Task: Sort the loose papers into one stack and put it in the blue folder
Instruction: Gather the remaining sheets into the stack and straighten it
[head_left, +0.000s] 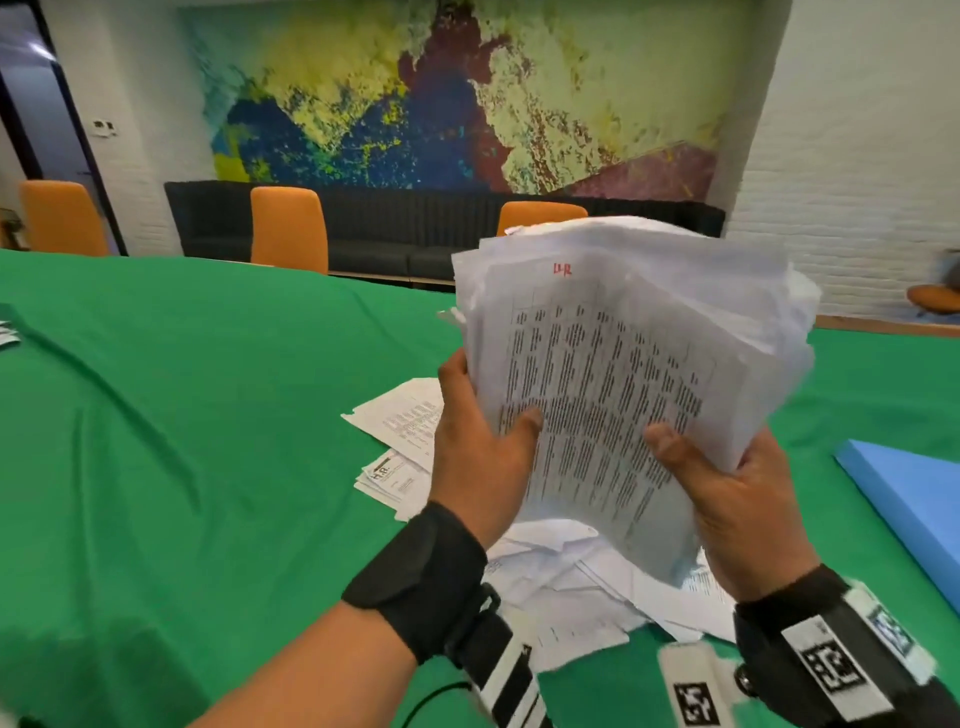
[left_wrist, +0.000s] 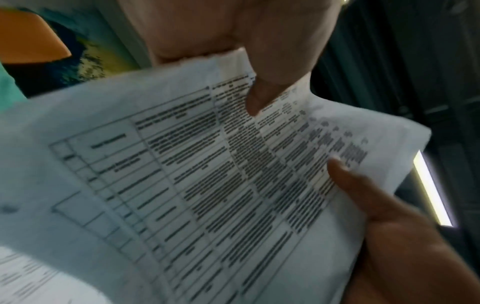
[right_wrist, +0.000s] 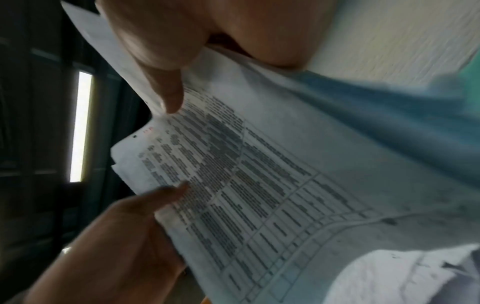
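Observation:
I hold a thick, uneven stack of white printed papers (head_left: 623, 374) upright above the green table. My left hand (head_left: 480, 447) grips its left edge, thumb pressed on the top sheet. My right hand (head_left: 737, 483) grips the right edge, thumb on the front too. In the left wrist view the top sheet (left_wrist: 207, 185) shows a printed table, my left thumb (left_wrist: 259, 96) on it. The right wrist view shows the same sheet (right_wrist: 259, 185) under my right thumb (right_wrist: 168, 92). More loose papers (head_left: 571, 582) lie scattered on the table below. The blue folder (head_left: 914, 493) lies flat at the right.
A green cloth covers the table (head_left: 208, 415). A few loose sheets (head_left: 400, 436) lie left of my left hand. Orange chairs (head_left: 288, 228) and a dark sofa (head_left: 405, 223) stand behind the table's far edge.

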